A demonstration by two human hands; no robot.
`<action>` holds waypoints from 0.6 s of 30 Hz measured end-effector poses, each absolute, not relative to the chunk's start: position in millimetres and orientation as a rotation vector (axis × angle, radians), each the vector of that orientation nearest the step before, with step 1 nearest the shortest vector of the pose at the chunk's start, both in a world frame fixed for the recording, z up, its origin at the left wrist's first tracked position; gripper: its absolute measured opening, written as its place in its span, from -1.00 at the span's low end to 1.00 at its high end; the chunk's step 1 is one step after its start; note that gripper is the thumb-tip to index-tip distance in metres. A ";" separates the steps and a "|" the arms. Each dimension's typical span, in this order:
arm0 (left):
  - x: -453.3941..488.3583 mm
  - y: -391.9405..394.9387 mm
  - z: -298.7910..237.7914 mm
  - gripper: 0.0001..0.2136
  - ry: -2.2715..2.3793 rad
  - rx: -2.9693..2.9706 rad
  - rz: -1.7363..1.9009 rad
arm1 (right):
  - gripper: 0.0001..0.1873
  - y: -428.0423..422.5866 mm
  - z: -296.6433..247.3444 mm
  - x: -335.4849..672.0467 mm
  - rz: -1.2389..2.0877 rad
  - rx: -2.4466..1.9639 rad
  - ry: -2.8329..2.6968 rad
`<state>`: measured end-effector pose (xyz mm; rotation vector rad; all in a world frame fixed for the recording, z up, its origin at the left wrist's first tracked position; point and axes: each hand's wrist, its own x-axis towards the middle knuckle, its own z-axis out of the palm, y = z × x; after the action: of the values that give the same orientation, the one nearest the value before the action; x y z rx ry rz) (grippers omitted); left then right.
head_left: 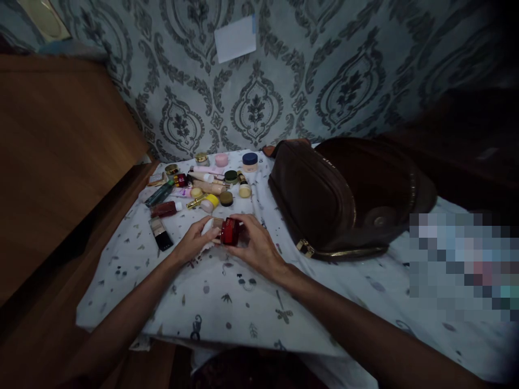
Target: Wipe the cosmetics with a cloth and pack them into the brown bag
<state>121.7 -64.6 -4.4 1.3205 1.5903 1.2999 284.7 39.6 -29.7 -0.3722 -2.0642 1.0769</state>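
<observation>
Right hand (256, 247) — curled around red jar (230, 231)

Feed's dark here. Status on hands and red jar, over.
Right hand gripping small red cosmetic jar. Left hand touching its side, grip unclear. Brown leather bag close right, scattered cosmetics bottles behind.

Wall, upper frame: grey-blue damask wallpaper (348, 81), with a white paper note (235, 38) stuck on it. Left: brown wooden cabinet (60, 151). Light dim, right corners dark.
</observation>
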 end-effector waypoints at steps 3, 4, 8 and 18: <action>119.1 -66.4 0.3 -0.47 1.580 1.361 1.266 | -0.45 41.5 -30.8 283.5 1.297 -0.425 -2.004; 117.9 -67.1 1.2 -0.45 1.577 1.365 1.256 | -0.46 41.7 -30.4 283.4 1.369 -0.440 -1.989; 116.2 -69.8 2.7 -0.45 1.581 1.369 1.238 | -0.45 40.0 -26.2 284.7 1.452 -0.482 -1.984; 117.2 -70.8 2.0 -0.45 1.592 1.467 1.249 | -0.47 41.3 -27.2 284.2 1.393 -0.478 -1.989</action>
<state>117.2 -70.8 2.0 1.4666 1.5925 1.2493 284.2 41.3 -27.2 -0.4780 -1.9892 1.3925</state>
